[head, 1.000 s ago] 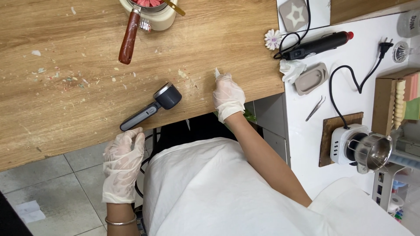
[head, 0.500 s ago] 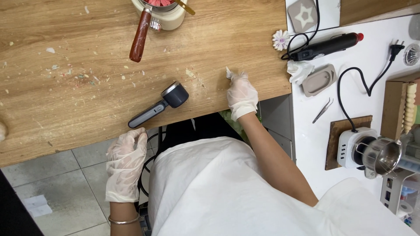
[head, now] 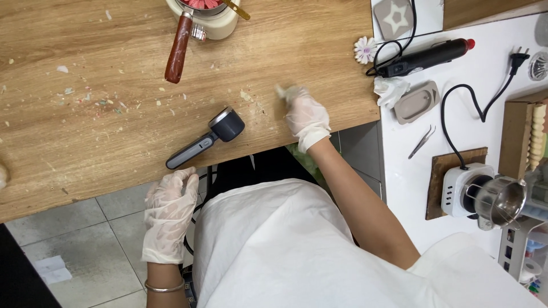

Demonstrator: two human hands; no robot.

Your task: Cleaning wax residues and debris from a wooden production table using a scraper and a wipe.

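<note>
I wear thin white gloves on both hands. My right hand point(head: 305, 114) rests on the wooden table point(head: 114, 137), fingers blurred and pressed to the surface among pale crumbs point(head: 246, 96); I cannot tell whether it holds anything. My left hand point(head: 170, 211) hangs open at the table's near edge, just below the handle of a dark grey handheld device point(head: 206, 138) with a round head, which lies flat on the wood. Nothing is in the left hand.
A cream pot point(head: 208, 17) with a brown wooden handle point(head: 177, 48) stands at the far edge. On the white table to the right lie a black rotary tool point(head: 425, 57), a small flower point(head: 364, 50), grey moulds, tweezers point(head: 421, 142) and a metal pot on a heater point(head: 496, 199).
My right hand has slid left across the wood through the crumbs. My left hand has risen to the table's edge, close to the device's handle.
</note>
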